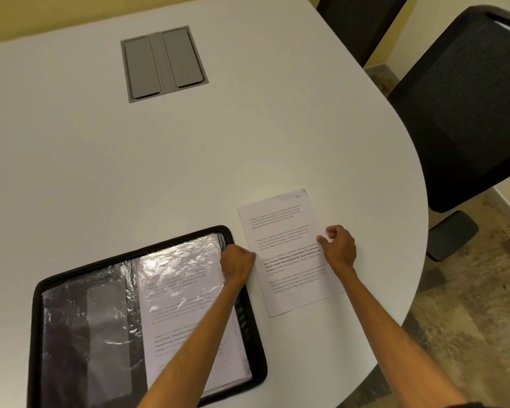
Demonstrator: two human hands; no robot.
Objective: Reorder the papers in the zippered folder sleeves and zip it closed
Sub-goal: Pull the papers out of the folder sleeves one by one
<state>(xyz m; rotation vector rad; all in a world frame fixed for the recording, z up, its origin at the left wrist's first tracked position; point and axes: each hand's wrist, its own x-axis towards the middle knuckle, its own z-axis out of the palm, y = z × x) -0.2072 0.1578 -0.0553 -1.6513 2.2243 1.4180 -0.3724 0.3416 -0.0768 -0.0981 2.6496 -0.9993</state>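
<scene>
A black zippered folder (39, 319) lies open on the white table (130, 172) at the lower left. Its clear plastic sleeves (174, 278) hold printed sheets on the right half. A loose printed paper (289, 231), marked 10 at its top corner, lies flat to the right of the folder. My left hand (236, 265) has curled fingers at the paper's left edge, over the folder's right rim. My right hand (337, 245) pinches the paper's right edge.
A grey cable hatch (164, 63) is set into the table further back. Two black office chairs (468, 107) stand at the right, beyond the table's curved edge. Speckled floor shows at the lower right.
</scene>
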